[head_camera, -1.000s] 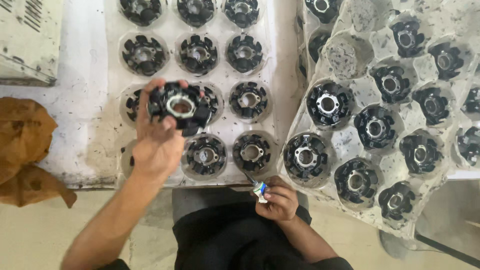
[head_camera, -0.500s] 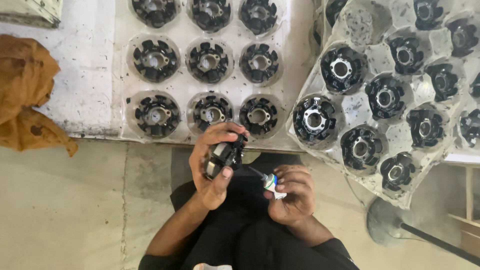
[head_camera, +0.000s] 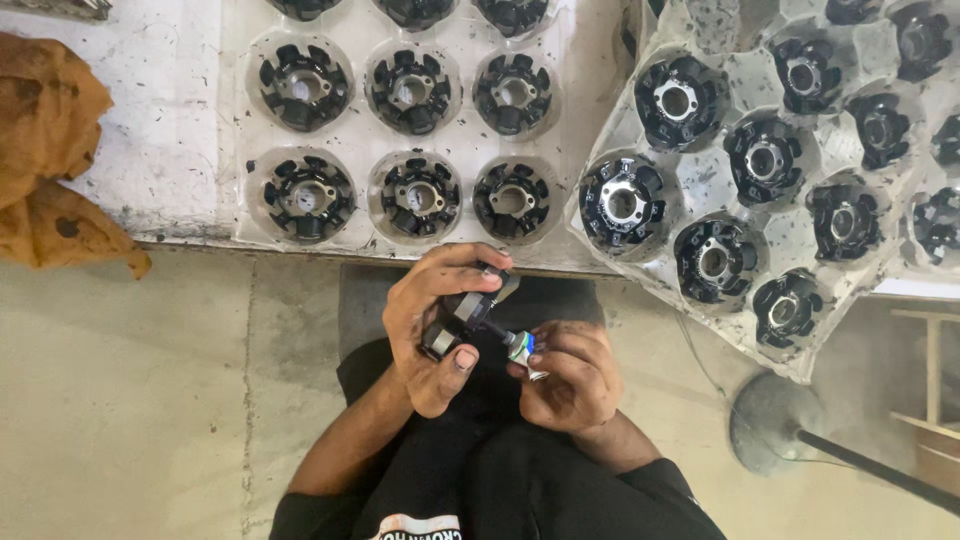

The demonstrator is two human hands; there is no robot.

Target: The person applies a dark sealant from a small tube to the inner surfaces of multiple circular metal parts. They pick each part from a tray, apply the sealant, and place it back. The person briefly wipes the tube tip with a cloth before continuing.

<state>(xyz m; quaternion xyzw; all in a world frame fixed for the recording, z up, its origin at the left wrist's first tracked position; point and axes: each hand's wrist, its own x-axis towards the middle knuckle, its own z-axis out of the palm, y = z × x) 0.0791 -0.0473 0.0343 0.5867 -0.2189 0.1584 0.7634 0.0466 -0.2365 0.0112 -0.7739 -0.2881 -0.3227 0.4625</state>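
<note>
My left hand (head_camera: 432, 325) grips a round black metal part (head_camera: 463, 316) with a bright hub, held on edge over my lap. My right hand (head_camera: 570, 375) holds a small tool with a blue and white tip (head_camera: 520, 348), and its thin dark stem touches the part. Both hands sit close together just below the table's front edge. On the table, a clear plastic tray (head_camera: 345, 140) holds several similar black parts in round pockets. A second, tilted tray (head_camera: 740, 180) at the right holds several more.
A crumpled brown cloth (head_camera: 50, 170) lies on the white table at the far left. A round grey stand base (head_camera: 780, 425) with a dark pole rests on the concrete floor at the lower right. A pale wooden frame (head_camera: 935, 390) stands at the right edge.
My left hand lifted a black part from above the left tray and brought it down to my lap. My right hand has moved the small tool up against it.
</note>
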